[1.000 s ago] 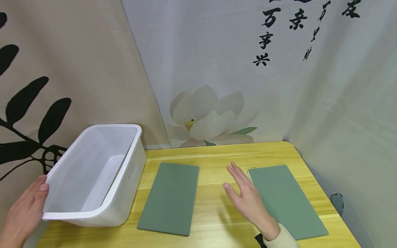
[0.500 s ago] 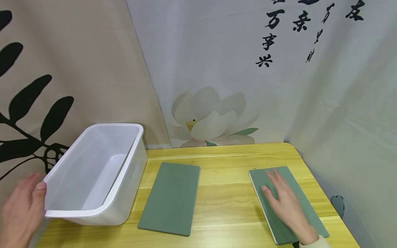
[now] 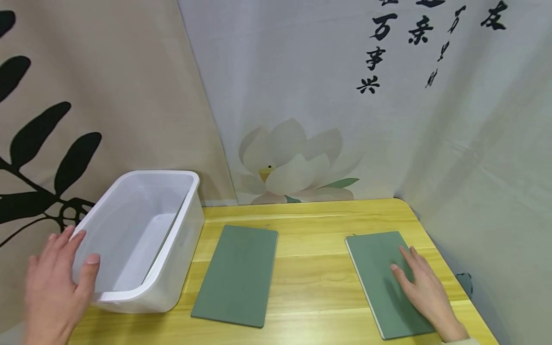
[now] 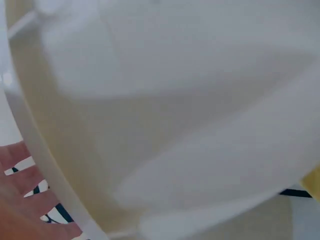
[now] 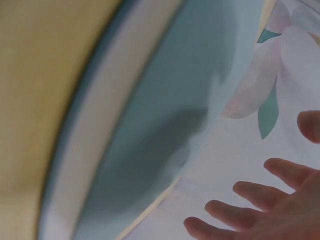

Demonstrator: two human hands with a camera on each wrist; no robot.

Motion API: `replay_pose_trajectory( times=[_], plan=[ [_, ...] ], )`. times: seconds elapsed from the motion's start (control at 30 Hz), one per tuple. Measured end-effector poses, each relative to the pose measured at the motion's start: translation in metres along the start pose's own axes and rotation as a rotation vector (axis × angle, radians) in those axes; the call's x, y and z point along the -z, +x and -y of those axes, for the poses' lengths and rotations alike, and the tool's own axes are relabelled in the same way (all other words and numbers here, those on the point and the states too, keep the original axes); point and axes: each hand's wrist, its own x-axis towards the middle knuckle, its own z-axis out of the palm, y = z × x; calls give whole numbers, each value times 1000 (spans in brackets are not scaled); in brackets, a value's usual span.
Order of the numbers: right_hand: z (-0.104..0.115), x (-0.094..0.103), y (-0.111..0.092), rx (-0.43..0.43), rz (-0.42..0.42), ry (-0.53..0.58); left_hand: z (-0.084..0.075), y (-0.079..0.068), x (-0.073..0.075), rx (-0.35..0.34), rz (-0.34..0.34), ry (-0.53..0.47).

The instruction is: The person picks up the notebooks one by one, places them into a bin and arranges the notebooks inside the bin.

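A white plastic bin (image 3: 183,261) stands on the left, its inside visible from above. My left hand (image 3: 58,287) is at its near left corner, fingers spread and extended; in the left wrist view those fingers (image 4: 35,202) lie alongside the bin's rim (image 4: 55,175). Whether they touch it I cannot tell. On the right lies a green-covered notebook (image 3: 375,273) with pale page edges, large in the right wrist view. Above its right part is my right hand (image 3: 427,294), fingers apart and holding nothing, casting a shadow on the cover.
A second green notebook (image 3: 237,275) lies flat between the bin and the right notebook. All stand on a yellow wood-grain table (image 3: 315,287). Fabric hangings (image 3: 293,72) with a printed flower and characters surround its back and sides.
My right hand has moved rightward from beside the right notebook to above it. The left hand has shifted right and lifted its thumb off the bin's rim. Bin and notebooks look unmoved.
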Motion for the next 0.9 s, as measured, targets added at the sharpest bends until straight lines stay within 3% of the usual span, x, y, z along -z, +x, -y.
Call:
replay_pose_trajectory(
  times=[0.2,0.3,0.43,0.57,0.7,0.9],
  plan=[
    [-4,-2,2,-12,32,-9,-8,1,4,-117,-79,-110],
    [-3,-2,3,-19,48,-14,-9,9,9,-174,-52,-129],
    [4,-2,1,-15,51,-17,-9,22,14,-221,63,-134],
    [22,-6,-1,39,27,-4,-4,36,15,-221,236,-105],
    [53,-13,-1,117,-27,27,1,49,10,-227,384,-71],
    [109,-33,-3,226,-82,84,-1,72,5,-225,550,-57]
  ],
)
